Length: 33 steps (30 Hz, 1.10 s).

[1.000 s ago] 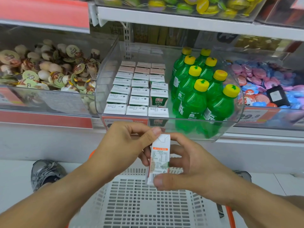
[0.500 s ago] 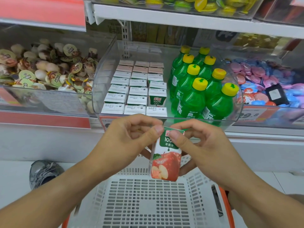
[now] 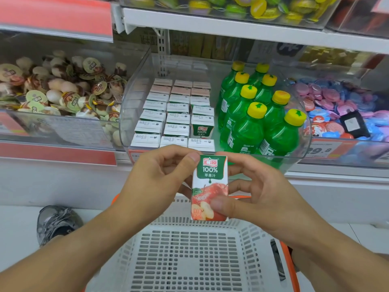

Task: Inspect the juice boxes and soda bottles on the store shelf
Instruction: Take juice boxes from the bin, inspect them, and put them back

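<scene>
Juice box [image 3: 209, 187], a small white carton with a green top band and a red apple printed on its front, stands upright between our hands above the white perforated plastic basket [image 3: 189, 260]. Our left hand [image 3: 156, 178] pinches its top corner with the thumb; our right hand [image 3: 255, 194] clamps its lower part, thumb pressed on the front. Behind, a clear plastic bin [image 3: 134, 98] holds rows of matching cartons [image 3: 166, 121] beside green soda bottles with yellow caps [image 3: 254, 121].
</scene>
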Tool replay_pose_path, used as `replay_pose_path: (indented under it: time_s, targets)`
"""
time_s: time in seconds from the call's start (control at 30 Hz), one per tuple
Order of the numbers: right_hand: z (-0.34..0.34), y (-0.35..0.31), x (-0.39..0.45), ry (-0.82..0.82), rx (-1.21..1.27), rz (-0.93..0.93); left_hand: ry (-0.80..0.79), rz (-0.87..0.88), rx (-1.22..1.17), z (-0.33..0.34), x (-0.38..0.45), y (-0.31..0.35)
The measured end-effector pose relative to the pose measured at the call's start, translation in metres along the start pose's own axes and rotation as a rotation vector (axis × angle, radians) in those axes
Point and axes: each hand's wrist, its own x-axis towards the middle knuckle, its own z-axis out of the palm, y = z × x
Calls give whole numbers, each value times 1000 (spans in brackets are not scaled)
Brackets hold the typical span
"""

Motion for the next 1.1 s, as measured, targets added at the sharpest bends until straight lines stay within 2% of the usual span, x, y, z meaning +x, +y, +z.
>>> replay_pose_path:
  time_s: [0.17,0.4,0.57,0.7,0.87,1.1]
  targets:
    - [-1,0,-2,-81,71,0,6,-11,-3,-3,0,1]
    - [7,-1,-4,77,-54,-65,-46,-2,198,-5,0,-3]
    - [6,2,-3,84,-117,-108,-168,-10,220,-6,-2,-6]
    - [5,0,-2,43,-27,-122,-230,-35,168,-6,-3,-6]
    - [0,-4,4,83,111,-97,-332,-88,-9,-1,-6,-4]
    - [-4,-2,3,66,116,-68,-361,-95,-16,2,-8,-6]
